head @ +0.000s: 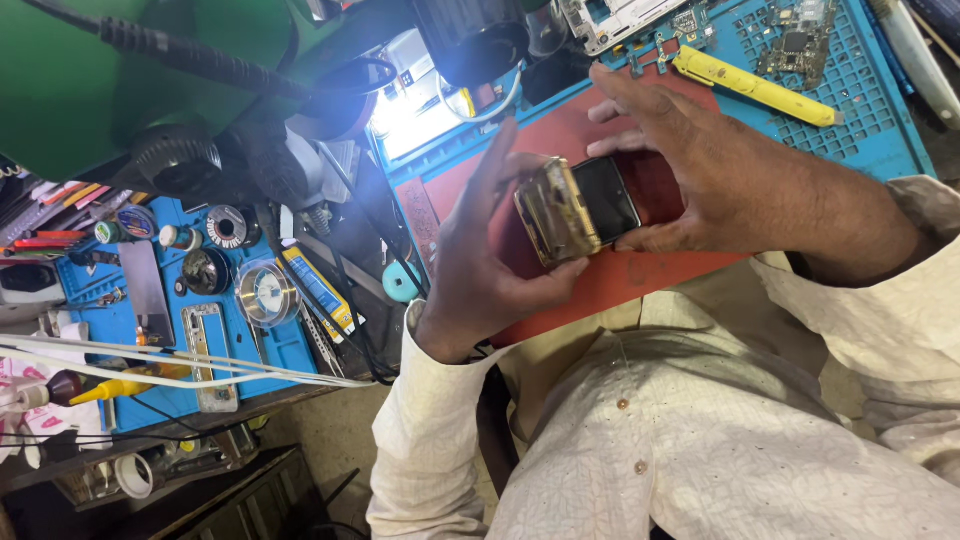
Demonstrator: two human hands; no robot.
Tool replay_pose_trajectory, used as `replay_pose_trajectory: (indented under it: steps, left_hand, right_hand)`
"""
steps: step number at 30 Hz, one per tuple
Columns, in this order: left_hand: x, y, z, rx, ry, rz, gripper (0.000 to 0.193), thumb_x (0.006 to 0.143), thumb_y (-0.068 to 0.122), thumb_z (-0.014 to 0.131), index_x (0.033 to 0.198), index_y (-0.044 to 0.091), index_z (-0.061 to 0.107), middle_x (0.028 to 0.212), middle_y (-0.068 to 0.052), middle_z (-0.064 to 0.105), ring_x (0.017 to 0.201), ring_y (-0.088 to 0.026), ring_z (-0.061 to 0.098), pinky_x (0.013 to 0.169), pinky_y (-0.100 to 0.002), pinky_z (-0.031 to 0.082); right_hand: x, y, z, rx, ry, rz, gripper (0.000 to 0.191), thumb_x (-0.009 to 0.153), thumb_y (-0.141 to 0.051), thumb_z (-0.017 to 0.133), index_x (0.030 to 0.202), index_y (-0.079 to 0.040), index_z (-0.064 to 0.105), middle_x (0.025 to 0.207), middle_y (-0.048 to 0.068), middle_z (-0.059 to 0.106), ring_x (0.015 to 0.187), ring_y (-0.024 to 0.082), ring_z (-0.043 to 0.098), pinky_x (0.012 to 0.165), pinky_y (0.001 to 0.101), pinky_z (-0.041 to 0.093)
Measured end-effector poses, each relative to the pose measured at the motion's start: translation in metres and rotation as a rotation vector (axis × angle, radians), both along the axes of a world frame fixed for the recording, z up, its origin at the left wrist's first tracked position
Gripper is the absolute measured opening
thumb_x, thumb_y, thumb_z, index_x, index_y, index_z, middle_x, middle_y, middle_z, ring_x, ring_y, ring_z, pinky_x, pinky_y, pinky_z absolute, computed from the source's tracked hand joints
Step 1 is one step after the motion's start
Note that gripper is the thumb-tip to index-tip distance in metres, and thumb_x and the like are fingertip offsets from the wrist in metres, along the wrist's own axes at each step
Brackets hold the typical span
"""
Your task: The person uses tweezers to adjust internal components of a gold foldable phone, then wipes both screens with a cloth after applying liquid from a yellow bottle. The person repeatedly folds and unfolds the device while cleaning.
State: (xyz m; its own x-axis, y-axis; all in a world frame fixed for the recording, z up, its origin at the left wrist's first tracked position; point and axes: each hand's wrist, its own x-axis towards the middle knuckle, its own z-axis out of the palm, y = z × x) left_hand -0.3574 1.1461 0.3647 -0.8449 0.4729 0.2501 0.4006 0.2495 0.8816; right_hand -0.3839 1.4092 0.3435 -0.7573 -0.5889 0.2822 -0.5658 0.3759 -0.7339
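Both hands hold a small gold-edged phone (577, 208) above a red mat (600, 280) on the cluttered bench (870, 140). The left hand (490, 265) has its fingers closed around the phone's lower end; the right hand (700, 170) grips its upper end. A blue work mat (850, 110) carries a yellow tool (755, 87) and circuit boards (790, 40); a lamp (470, 40) shines beside them.

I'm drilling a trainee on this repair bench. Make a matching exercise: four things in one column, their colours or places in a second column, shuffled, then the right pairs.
Things:
1. phone
2. mat
3. tool
4. circuit board

Colours or places:
A. yellow, lying on the blue pad
B. red, under the hands
C. top right, on the blue pad
D. gold-edged with a dark screen, held between the left hand and right hand

Pairs: 1-D, 2-B, 3-A, 4-C
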Motion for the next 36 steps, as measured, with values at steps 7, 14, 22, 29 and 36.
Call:
replay_pose_trajectory:
  steps: [7, 14, 22, 29, 36]
  left_hand:
    - [0.012, -0.031, -0.006, -0.065, 0.08, 0.094, 0.093, 0.076, 0.007, 0.093, 0.153, 0.006, 0.042, 0.14, -0.013, 0.058, 0.132, -0.02, 0.06, 0.117, -0.035, 0.05]
    - [0.017, -0.05, -0.005, 0.129, -0.228, 0.146, 0.081, 0.073, 0.003, 0.091, 0.14, 0.008, 0.045, 0.146, -0.011, 0.054, 0.136, -0.02, 0.057, 0.113, -0.039, 0.055]
    - [0.012, -0.061, 0.006, -0.257, 0.128, 0.189, 0.071, 0.072, 0.017, 0.093, 0.131, 0.008, 0.054, 0.134, -0.012, 0.066, 0.126, -0.025, 0.067, 0.109, -0.038, 0.055]
    - [0.007, -0.062, 0.017, -0.499, 0.266, 0.127, 0.082, 0.07, 0.028, 0.092, 0.142, 0.007, 0.057, 0.136, -0.013, 0.068, 0.13, -0.032, 0.062, 0.112, -0.043, 0.048]
    - [0.0, -0.051, 0.017, -0.455, 0.266, 0.087, 0.081, 0.072, 0.032, 0.091, 0.14, 0.004, 0.058, 0.132, -0.014, 0.068, 0.124, -0.034, 0.062, 0.11, -0.044, 0.048]
  right_hand:
    - [-0.001, -0.006, 0.008, 0.091, 0.043, -0.008, 0.124, 0.062, -0.027, 0.092, 0.157, -0.002, 0.016, 0.134, 0.022, 0.059, 0.124, 0.034, 0.061, 0.103, 0.0446, 0.049]
    - [-0.001, -0.009, 0.012, 0.154, -0.019, -0.044, 0.121, 0.058, -0.027, 0.092, 0.155, -0.001, 0.024, 0.13, 0.021, 0.061, 0.121, 0.032, 0.061, 0.099, 0.0417, 0.05]
    - [0.0, -0.009, 0.01, 0.155, 0.046, -0.004, 0.108, 0.063, -0.029, 0.089, 0.15, 0.003, 0.034, 0.137, 0.023, 0.057, 0.126, 0.034, 0.059, 0.104, 0.0414, 0.047]
    - [0.005, -0.004, 0.002, 0.319, 0.236, -0.05, 0.1, 0.071, -0.041, 0.086, 0.151, -0.004, 0.04, 0.149, 0.018, 0.054, 0.145, 0.04, 0.043, 0.113, 0.0454, 0.041]
    - [0.007, 0.006, 0.013, 0.239, 0.039, -0.114, 0.106, 0.062, -0.035, 0.09, 0.151, -0.005, 0.04, 0.13, 0.016, 0.06, 0.127, 0.033, 0.057, 0.109, 0.0413, 0.046]
